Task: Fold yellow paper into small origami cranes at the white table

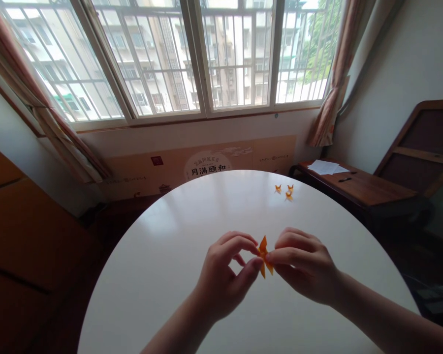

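Between my two hands, above the white round table (pixel 162 295), is a small orange folded-paper figure (pixel 264 243) with pointed tips at top and bottom. My left hand (pixel 231 273) pinches its left side between thumb and fingertips. From the right, my right hand (pixel 306 260) grips the other side with thumb and forefinger, the remaining fingers curled. Parts of the paper are covered by the fingertips. Farther back on the table stand three small orange origami birds, one at left (pixel 278 188), one at right (pixel 290 187) and one in front (pixel 289 195).
A wooden bench (pixel 369 184) beyond the table's right edge bears white paper sheets (pixel 327 167) and a small dark object. Behind the table is a printed panel (pixel 243 152) under a barred window (pixel 229 59) with curtains (pixel 332 103). An orange-brown cabinet (pixel 18 226) stands at left.
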